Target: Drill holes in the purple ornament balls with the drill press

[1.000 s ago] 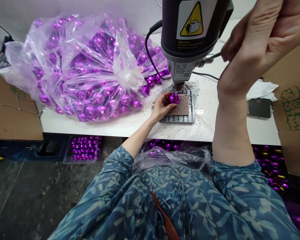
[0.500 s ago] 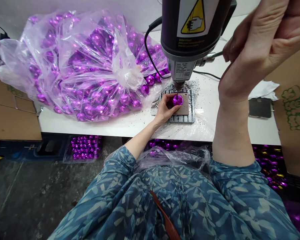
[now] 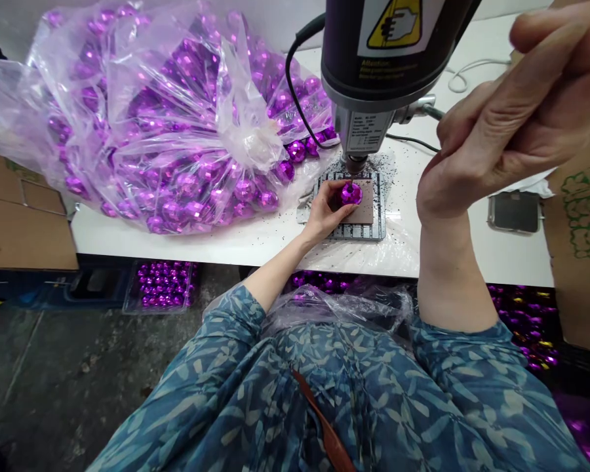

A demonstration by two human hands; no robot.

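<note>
Purple bauble, left hand, shifted right — now under drill bit

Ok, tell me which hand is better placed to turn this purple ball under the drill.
Left, I'd judge: the left hand already grips the faceted purple ball on the plate, while the right hand is raised at the drill press's lever.

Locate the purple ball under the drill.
In the head view, the shiny faceted purple ball sits centre, held in the left hand, under the black bench drill and above a brown pad on a slotted metal plate.
</note>
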